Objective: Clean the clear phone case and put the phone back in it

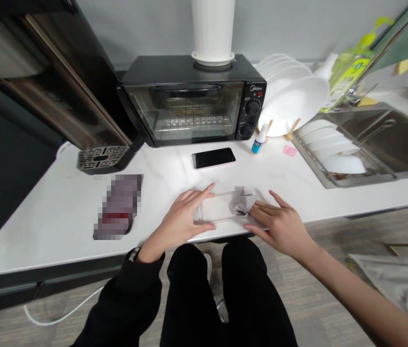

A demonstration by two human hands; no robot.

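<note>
1. Nearest the camera, the black sleeve (128,294) is seen below the work; it is best held clear of the surface being wiped.
2. The clear piece (218,208) is laid near the front edge of the tabletop (168,178), between the hands; whether it is a case or a sheet cannot be told.
3. Its left end is apparently held by the left hand (177,214), thumb and fingers set along opposite long edges. Pressure is best put on the edges, so that the face is not smudged.
4. The grey cloth (245,202) is touched by the fingertips of the right hand (281,226) at the other end; whether it is pinched cannot be told. Flat, light strokes are advised, away from the braced end.
5. The phone (214,158) and bottle (259,140) are set beyond, leaving room for the stroke.
</note>
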